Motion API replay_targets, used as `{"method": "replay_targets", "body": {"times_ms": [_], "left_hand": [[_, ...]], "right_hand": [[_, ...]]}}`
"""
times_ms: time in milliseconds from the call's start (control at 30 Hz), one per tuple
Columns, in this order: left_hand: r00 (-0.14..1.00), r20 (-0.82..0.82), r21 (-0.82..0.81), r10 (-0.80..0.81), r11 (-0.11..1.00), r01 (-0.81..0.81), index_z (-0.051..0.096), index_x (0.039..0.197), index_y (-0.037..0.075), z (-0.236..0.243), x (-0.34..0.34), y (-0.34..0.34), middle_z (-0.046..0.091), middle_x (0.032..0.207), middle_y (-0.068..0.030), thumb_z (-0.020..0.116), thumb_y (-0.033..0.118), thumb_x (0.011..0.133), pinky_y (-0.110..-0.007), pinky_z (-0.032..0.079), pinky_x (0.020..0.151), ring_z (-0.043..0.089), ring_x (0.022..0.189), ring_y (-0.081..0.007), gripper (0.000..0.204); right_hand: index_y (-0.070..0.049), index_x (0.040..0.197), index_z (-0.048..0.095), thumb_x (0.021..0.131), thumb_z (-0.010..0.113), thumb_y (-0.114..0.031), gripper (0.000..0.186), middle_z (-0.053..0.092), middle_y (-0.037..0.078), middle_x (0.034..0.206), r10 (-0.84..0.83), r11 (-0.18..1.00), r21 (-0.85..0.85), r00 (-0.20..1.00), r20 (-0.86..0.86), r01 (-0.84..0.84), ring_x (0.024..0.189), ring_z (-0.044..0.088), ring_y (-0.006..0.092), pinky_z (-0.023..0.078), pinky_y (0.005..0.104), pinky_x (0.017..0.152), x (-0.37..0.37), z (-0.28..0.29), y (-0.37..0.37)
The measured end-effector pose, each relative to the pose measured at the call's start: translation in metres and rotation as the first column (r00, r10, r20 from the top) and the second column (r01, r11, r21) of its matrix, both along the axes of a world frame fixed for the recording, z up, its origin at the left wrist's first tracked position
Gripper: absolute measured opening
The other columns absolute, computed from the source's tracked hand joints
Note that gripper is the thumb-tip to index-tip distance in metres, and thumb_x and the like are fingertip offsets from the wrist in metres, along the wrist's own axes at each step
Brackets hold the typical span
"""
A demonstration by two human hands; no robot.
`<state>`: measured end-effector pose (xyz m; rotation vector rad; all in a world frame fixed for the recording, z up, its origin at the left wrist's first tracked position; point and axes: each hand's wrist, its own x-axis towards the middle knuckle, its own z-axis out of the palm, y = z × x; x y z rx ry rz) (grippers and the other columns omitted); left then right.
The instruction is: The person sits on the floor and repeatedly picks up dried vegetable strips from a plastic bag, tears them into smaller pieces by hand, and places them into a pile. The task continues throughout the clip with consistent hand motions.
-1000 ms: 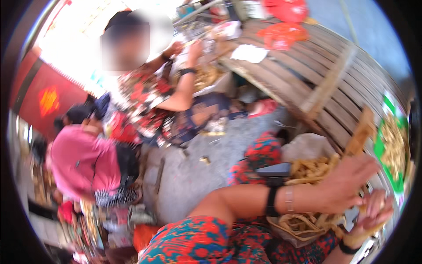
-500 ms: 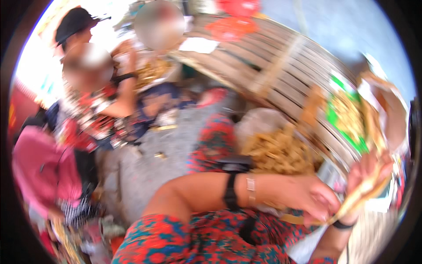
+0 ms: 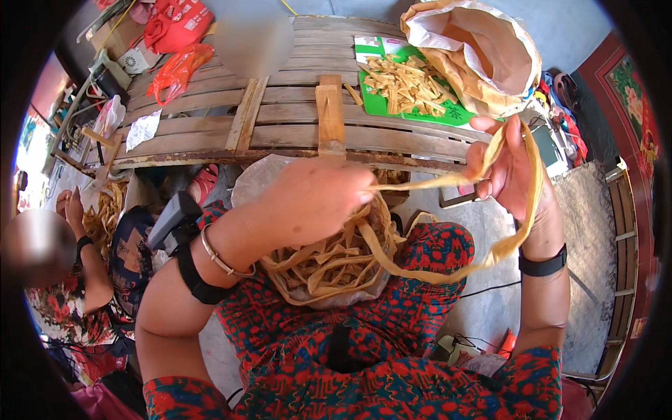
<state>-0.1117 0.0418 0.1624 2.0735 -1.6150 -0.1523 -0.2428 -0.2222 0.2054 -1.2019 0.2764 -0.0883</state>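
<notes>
My left hand (image 3: 318, 199) is closed, pinching one end of a long, flat tan strip (image 3: 448, 277) in its fingertips. The strip stretches across to my right hand (image 3: 505, 168), whose curled fingers hold it. From there it loops down and back to a translucent bag (image 3: 255, 183) in my lap, heaped with similar strips (image 3: 336, 262). My left forearm covers part of the heap. Beyond my right hand, short folded tan pieces (image 3: 409, 82) lie on a green sheet (image 3: 378, 103).
A slatted wooden bench (image 3: 280, 115) spans the far side, with an upright wooden block (image 3: 330, 115) at its near edge. An open paper sack (image 3: 483, 63) stands at the back right. Red plastic bags (image 3: 178, 70) lie back left. Another person's arm (image 3: 94, 269) is at the left.
My view has swung right, bringing the bench and sack towards the middle. My hands have moved apart, and the strip now stretches between them.
</notes>
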Motion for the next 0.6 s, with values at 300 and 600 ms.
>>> {"method": "replay_targets", "body": {"times_ms": [300,600], "left_hand": [[0.999,-0.020,-0.044,0.029,0.999,-0.030,0.057,0.086,0.004,-0.028,0.044,0.004,0.059,0.075,-0.0181,0.056,0.016,0.089,-0.046,0.046,0.064,0.058,0.072,-0.0381,0.013],[0.807,-0.591,0.027,0.012,1.000,0.005,0.061,0.087,0.001,-0.055,0.075,-0.021,0.061,0.068,-0.0133,0.057,0.020,0.091,-0.038,0.046,0.058,0.060,0.060,-0.0266,0.020]], "right_hand": [[-0.008,0.100,0.064,0.090,0.063,-0.036,0.030,0.066,0.009,0.088,0.072,0.841,-0.536,0.997,-0.019,-0.071,0.075,0.065,0.0185,0.053,0.0322,0.066,0.017,-0.048,-0.105],[-0.003,0.121,0.058,0.094,0.059,-0.037,0.043,0.066,0.010,0.111,0.446,0.667,-0.676,0.894,0.026,-0.313,0.104,0.060,0.0168,0.048,0.0327,0.090,0.108,-0.096,0.036]]}}
